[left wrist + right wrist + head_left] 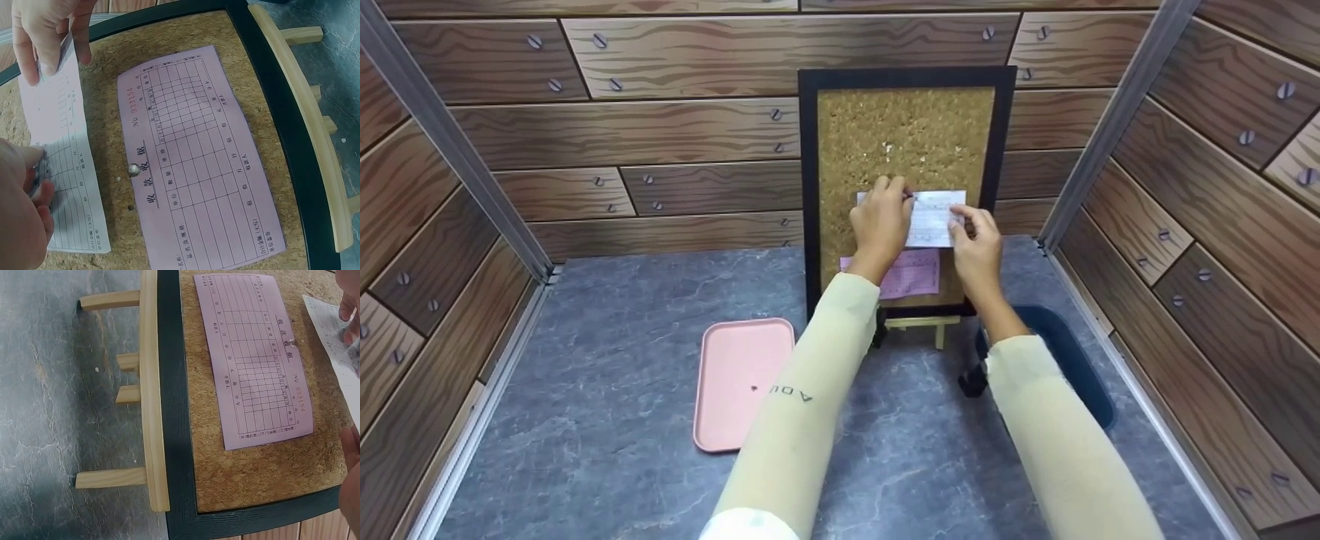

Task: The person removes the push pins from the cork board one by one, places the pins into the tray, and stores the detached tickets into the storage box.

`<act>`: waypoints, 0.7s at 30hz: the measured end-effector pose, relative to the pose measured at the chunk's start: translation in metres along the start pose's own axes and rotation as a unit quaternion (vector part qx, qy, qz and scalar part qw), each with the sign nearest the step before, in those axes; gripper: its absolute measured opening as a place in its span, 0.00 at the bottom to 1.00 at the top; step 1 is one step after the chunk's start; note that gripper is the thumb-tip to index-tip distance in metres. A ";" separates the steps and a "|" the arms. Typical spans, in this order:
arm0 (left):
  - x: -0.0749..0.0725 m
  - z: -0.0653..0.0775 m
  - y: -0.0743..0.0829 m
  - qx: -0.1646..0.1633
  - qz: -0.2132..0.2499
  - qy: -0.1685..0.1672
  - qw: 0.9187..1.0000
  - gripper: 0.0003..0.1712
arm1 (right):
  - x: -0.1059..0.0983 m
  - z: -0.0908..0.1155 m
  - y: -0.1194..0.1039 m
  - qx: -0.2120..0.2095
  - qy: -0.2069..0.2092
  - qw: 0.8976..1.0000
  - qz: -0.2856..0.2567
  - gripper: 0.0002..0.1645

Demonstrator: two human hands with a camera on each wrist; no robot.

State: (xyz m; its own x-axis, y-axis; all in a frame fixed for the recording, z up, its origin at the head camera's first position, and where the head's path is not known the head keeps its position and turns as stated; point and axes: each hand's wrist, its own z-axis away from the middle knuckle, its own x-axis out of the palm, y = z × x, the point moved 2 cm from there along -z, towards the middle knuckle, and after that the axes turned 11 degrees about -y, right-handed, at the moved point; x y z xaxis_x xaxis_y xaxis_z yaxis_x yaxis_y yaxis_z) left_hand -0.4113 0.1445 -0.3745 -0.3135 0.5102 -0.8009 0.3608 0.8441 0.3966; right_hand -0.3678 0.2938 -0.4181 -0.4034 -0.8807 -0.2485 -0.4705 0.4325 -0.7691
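A white receipt slip (pixel 934 217) lies against the cork board (pixel 907 120). Around its right edge, the thumb and fingers of my right hand (pixel 981 244) pinch the paper. My left hand (pixel 881 225) is at the slip's upper middle, fingers curled and fingertips together on a small push pin, mostly hidden by the fingers. Below hangs a pink receipt slip (pixel 197 157), fixed by a round silver push pin (pixel 134 170) near its printed title. In the right wrist view, both hands show only partly, at the right edge beside the white slip (pixel 332 337).
The black-framed board stands on a wooden easel (pixel 152 394) by the plank-patterned back wall. A pink tray (pixel 727 386) with a small dark speck lies left on the grey marbled surface. At the right, a dark blue tray (pixel 1076 367) is partly behind my right forearm.
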 end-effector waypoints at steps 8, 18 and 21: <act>0.000 0.001 -0.002 0.020 0.009 0.010 1.000 0.06 | 0.001 0.000 0.000 0.011 0.006 1.000 0.000 0.13; 0.004 0.006 -0.005 0.052 0.017 0.038 0.998 0.07 | 0.001 0.009 -0.034 0.012 0.007 1.000 -0.003 0.13; 0.005 0.007 -0.005 0.058 0.018 0.043 0.997 0.08 | 0.000 0.010 -0.040 0.009 0.006 1.000 -0.006 0.13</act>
State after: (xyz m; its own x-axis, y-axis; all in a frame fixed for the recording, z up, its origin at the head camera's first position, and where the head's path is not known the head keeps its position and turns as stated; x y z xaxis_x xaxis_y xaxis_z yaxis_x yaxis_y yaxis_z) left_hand -0.4086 0.1416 -0.3831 -0.3711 0.5569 -0.7431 0.4713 0.8024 0.3661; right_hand -0.3410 0.2741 -0.3931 -0.4068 -0.8833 -0.2332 -0.4612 0.4189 -0.7822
